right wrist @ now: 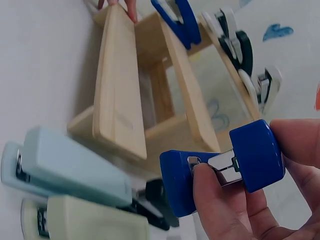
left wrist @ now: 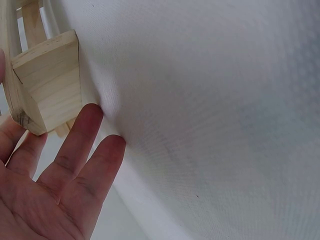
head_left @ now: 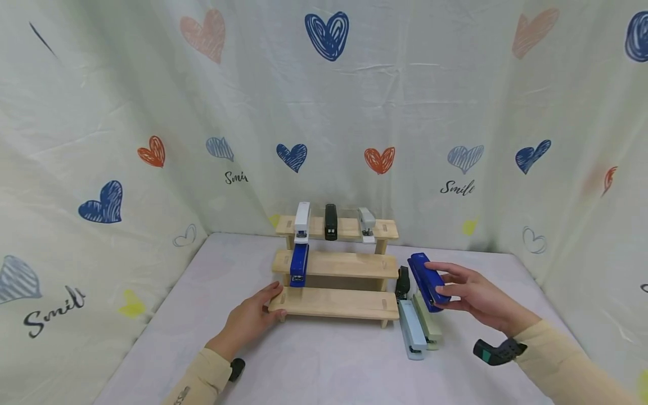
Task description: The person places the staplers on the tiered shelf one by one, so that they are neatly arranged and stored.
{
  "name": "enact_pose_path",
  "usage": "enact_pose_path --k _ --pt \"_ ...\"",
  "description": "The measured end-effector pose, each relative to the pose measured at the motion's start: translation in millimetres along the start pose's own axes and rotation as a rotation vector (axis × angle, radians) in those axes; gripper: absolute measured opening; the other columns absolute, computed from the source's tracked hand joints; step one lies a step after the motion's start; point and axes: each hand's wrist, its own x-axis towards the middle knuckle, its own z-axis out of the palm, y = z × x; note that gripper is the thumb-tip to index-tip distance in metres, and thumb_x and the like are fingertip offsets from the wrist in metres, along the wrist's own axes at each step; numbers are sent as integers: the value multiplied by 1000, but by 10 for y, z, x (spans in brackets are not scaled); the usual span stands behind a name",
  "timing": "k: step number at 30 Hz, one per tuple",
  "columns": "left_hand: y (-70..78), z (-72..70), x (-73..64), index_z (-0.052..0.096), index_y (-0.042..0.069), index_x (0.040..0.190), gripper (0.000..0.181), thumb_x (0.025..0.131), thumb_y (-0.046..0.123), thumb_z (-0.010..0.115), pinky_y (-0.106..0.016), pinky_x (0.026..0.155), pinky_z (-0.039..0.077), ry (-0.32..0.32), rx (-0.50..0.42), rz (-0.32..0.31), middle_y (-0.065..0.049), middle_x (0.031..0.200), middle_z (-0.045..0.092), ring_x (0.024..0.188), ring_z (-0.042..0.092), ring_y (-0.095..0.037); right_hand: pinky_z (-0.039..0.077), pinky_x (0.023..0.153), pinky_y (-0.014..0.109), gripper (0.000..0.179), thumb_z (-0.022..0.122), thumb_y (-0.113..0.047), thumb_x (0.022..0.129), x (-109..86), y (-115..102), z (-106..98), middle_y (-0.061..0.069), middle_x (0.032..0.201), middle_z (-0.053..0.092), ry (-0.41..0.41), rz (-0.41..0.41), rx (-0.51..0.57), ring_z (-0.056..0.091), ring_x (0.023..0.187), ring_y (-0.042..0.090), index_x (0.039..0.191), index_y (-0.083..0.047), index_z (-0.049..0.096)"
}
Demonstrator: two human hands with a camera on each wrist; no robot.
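Note:
My right hand (head_left: pixel 473 289) holds a blue stapler (head_left: pixel 427 281) in the air, thumb and fingers around it, right of a three-step wooden rack (head_left: pixel 334 304). In the right wrist view the stapler's blue arms (right wrist: pixel 257 155) stand apart with metal between them. My left hand (head_left: pixel 250 318) grips the left end of the rack's lowest step, thumb in front. The left wrist view shows two of its fingers reaching past the step's wooden end (left wrist: pixel 55 85). Another blue stapler (head_left: pixel 299 264) sits at the left of the middle step.
White (head_left: pixel 302 222), black (head_left: pixel 331 221) and grey-white staplers (head_left: pixel 367 224) stand along the top step. Beside the rack's right end, a black stapler (head_left: pixel 403 283), a light blue stapler (head_left: pixel 412 329) and a pale green stapler (head_left: pixel 429 323) lie on the white table. A heart-print curtain (head_left: pixel 415 101) hangs behind.

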Motion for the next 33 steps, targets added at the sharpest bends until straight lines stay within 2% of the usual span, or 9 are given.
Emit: enact_pose_path --k 8,16,22,33 --pt "-6 20 4 55 12 144 65 88 38 77 -36 74 53 0 13 -4 1 153 45 96 66 -17 50 94 52 58 63 -15 99 68 -115 292 29 148 29 -57 -19 -35 50 121 41 152 -6 39" --pt "-9 22 2 56 13 144 65 88 37 77 -35 71 52 10 9 -2 1 152 46 91 65 -14 50 93 53 55 64 -12 97 212 -177 599 29 149 28 -85 -12 4 38 130 50 149 -9 46" --pt "-12 28 0 56 13 144 65 88 38 77 -35 70 52 8 23 1 1 152 46 90 65 -13 50 92 53 54 64 -8 97 350 -226 826 29 147 32 -108 -13 32 42 127 48 148 -10 47" --pt "16 6 -8 56 12 144 64 89 36 77 -36 73 53 15 17 2 0 152 46 94 66 -16 51 92 51 49 60 -2 97 683 -334 1171 26 143 38 -68 -1 104 48 123 45 145 -9 51"
